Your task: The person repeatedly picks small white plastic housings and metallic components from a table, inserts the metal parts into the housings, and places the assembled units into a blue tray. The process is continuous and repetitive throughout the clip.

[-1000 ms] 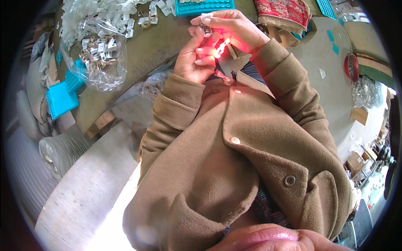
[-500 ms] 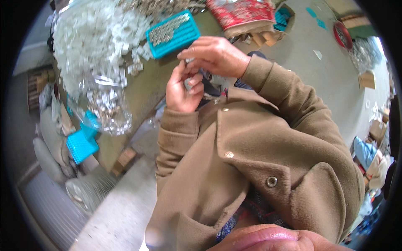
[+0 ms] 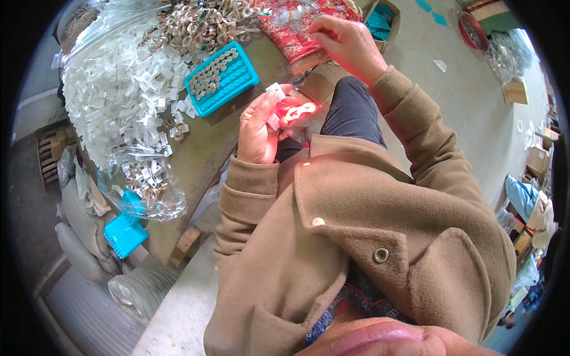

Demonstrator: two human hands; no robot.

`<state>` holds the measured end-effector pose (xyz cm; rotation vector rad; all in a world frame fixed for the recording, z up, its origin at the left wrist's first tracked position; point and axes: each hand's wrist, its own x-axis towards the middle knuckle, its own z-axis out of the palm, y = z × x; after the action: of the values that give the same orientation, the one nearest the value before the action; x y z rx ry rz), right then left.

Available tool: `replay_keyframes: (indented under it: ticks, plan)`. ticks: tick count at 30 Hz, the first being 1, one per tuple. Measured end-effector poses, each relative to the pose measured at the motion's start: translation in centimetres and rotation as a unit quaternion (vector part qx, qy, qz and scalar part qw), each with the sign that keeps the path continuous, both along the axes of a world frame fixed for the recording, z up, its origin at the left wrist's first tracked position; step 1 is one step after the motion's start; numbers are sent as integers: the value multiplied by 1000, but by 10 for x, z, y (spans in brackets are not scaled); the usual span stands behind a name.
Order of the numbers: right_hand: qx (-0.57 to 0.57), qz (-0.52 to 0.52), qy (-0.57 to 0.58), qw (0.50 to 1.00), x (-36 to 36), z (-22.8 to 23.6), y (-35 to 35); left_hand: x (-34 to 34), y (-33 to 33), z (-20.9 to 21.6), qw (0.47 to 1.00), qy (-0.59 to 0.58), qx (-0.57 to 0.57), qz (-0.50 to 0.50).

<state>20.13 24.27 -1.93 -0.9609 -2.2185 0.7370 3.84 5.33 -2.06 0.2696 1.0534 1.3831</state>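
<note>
My left hand (image 3: 259, 132) is closed around a small white plastic piece (image 3: 276, 91), which pokes out between thumb and fingers. Beside that piece, at the fingers, a looped, whitish thing (image 3: 298, 113) shows under bright red light; its kind is unclear. My right hand (image 3: 349, 48) is raised over a red floral cloth (image 3: 285, 37), thumb and fingertips pressed together. Whatever it may hold is too small to make out. Left of my hands, a turquoise tray (image 3: 237, 83) holds rows of small, round metallic pieces (image 3: 209, 82) in part of its slots.
White plastic pieces (image 3: 119, 89) heap across the table's left side, with beige coiled pieces (image 3: 208, 24) behind. A clear bag (image 3: 169, 202) and turquoise trays (image 3: 126, 235) sit at the near left edge. A box of turquoise trays (image 3: 380, 24) and a red basin (image 3: 473, 31) stand farther right.
My hands were together; now my right hand has moved away, up and to the right, over the cloth. Red light now falls on my left hand. The whole view has shifted slightly.
</note>
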Motion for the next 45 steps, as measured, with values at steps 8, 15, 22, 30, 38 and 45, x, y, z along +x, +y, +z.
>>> replay_keyframes:
  ticks: [8,15,22,30,38,45]
  plan:
    - [131,41,-83,987,-34,-20,22,4,26,-13,999,-10,44,31]
    - [54,11,-7,998,-31,-18,17,5,33,-7,999,18,-21,33]
    - [-260,146,260,918,-17,-7,10,1,38,-3,995,-92,-7,26]
    - [-344,240,269,867,-15,13,-27,7,29,1,987,-142,49,51]
    - [-73,256,148,952,-19,23,-39,12,20,6,990,-112,26,78]
    - [-137,241,112,954,-24,18,-47,11,10,4,994,4,29,104]
